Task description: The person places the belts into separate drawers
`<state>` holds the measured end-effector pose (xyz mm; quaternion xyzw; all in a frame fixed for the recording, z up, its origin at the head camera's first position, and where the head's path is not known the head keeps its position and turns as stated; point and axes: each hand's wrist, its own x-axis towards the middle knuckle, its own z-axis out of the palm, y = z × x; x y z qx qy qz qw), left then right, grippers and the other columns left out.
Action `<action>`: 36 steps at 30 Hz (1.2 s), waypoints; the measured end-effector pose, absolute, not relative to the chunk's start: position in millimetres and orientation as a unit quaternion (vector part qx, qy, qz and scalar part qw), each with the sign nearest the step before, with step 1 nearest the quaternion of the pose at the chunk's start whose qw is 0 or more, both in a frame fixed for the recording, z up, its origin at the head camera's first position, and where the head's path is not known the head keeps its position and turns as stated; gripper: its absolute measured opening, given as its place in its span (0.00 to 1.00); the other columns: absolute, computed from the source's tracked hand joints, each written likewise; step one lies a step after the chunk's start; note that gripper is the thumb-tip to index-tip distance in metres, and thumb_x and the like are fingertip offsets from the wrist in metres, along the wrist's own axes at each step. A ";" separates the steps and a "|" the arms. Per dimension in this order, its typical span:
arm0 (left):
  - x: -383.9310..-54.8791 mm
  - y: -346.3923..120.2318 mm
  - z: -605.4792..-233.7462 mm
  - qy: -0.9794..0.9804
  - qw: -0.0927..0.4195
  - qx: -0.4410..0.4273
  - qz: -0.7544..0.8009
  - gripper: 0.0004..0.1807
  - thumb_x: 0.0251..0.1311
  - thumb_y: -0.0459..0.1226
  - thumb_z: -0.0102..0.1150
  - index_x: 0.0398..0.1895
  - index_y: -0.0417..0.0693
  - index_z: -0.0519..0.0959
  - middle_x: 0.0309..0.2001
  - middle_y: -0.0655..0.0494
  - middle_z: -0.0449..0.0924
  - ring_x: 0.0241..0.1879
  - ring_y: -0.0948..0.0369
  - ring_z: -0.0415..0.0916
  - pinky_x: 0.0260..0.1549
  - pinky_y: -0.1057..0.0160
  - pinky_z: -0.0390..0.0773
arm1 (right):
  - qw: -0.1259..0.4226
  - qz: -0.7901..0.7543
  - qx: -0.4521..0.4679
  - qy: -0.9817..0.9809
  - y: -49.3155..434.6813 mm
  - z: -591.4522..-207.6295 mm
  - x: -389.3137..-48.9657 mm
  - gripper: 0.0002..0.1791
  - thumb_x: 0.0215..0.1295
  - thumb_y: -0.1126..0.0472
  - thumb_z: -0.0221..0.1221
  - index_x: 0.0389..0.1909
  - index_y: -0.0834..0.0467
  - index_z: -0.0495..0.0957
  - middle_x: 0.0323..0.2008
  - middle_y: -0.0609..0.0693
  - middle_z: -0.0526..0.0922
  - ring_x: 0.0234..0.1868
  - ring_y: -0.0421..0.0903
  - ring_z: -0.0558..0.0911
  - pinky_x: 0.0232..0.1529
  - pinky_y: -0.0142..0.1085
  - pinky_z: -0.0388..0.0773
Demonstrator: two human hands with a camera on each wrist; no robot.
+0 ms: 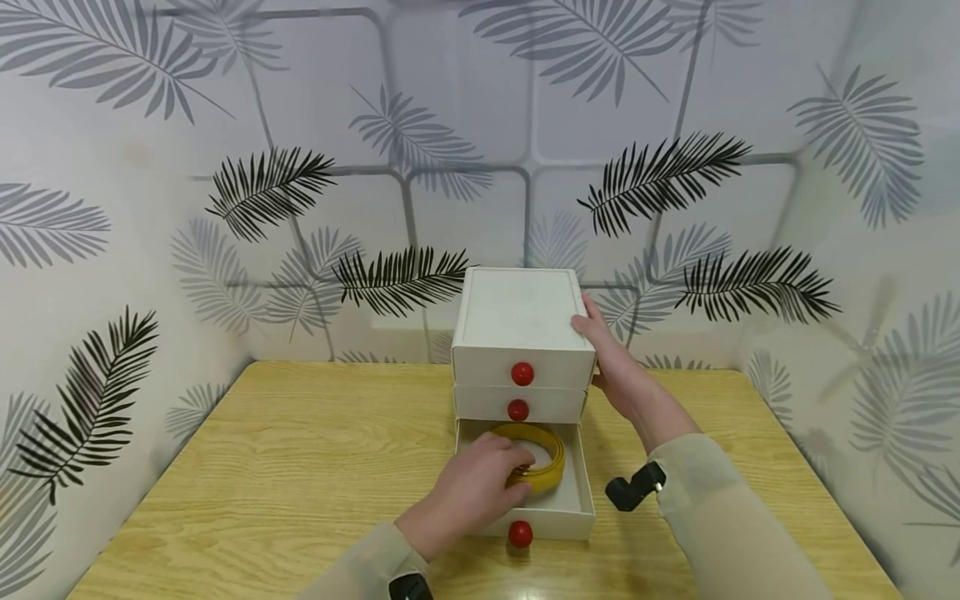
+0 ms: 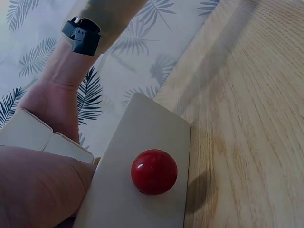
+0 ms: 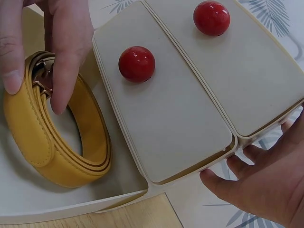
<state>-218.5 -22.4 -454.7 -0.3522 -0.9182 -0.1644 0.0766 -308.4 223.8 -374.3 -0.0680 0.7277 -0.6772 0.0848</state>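
A coiled yellow belt with a metal buckle lies in the pulled-out bottom drawer of a small white drawer unit. My left hand reaches into that drawer and pinches the belt beside its buckle, one finger inside the coil and another digit on its outer side. At the unit's right side, my right hand rests with its fingers spread against the wall and its thumb at the top edge. In the left wrist view, the left hand hides the belt.
Two upper drawers with red knobs are closed. The bottom drawer's red knob faces the front of the wooden table. Behind the unit stands a wall with a leaf pattern. Each wrist wears a black device.
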 end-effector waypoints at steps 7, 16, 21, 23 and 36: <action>-224.1 -20.9 -453.7 -0.916 0.055 -0.363 -0.165 0.09 0.66 0.40 0.78 0.47 0.53 0.92 0.46 0.64 0.90 0.52 0.58 0.82 0.53 0.61 0.83 | 0.085 -0.675 -0.068 0.730 223.1 -374.2 -307.7 0.44 0.87 0.35 0.41 0.90 0.31 0.26 0.89 0.47 0.24 0.88 0.59 0.35 0.79 0.76 0.42; -227.9 -18.6 -452.9 -0.917 0.034 -0.365 -0.156 0.10 0.64 0.42 0.82 0.47 0.54 0.93 0.46 0.67 0.91 0.50 0.61 0.81 0.54 0.63 0.81 | 0.085 -0.678 -0.068 0.727 223.3 -374.1 -309.3 0.44 0.87 0.36 0.41 0.90 0.32 0.25 0.89 0.47 0.23 0.88 0.58 0.34 0.80 0.75 0.42; -230.8 -17.7 -453.7 -0.918 0.020 -0.367 -0.152 0.09 0.63 0.41 0.83 0.44 0.55 0.93 0.40 0.70 0.89 0.45 0.64 0.80 0.48 0.65 0.80 | 0.089 -0.678 -0.064 0.727 223.4 -374.4 -309.9 0.44 0.87 0.35 0.41 0.90 0.31 0.25 0.89 0.47 0.22 0.88 0.58 0.34 0.80 0.75 0.42; -232.0 -17.7 -454.0 -0.917 0.017 -0.369 -0.152 0.08 0.63 0.41 0.83 0.43 0.56 0.92 0.38 0.70 0.88 0.43 0.65 0.79 0.45 0.66 0.79 | 0.089 -0.679 -0.063 0.726 223.3 -374.6 -310.0 0.44 0.87 0.35 0.42 0.90 0.31 0.25 0.89 0.47 0.22 0.88 0.58 0.34 0.80 0.75 0.42; -229.4 -18.0 -452.7 -0.920 0.006 -0.364 -0.143 0.13 0.66 0.42 0.80 0.52 0.53 0.92 0.45 0.66 0.89 0.47 0.63 0.82 0.48 0.63 0.82 | 0.086 -0.678 -0.065 0.727 223.3 -374.7 -309.0 0.44 0.87 0.35 0.42 0.90 0.31 0.26 0.89 0.47 0.23 0.88 0.59 0.35 0.80 0.75 0.42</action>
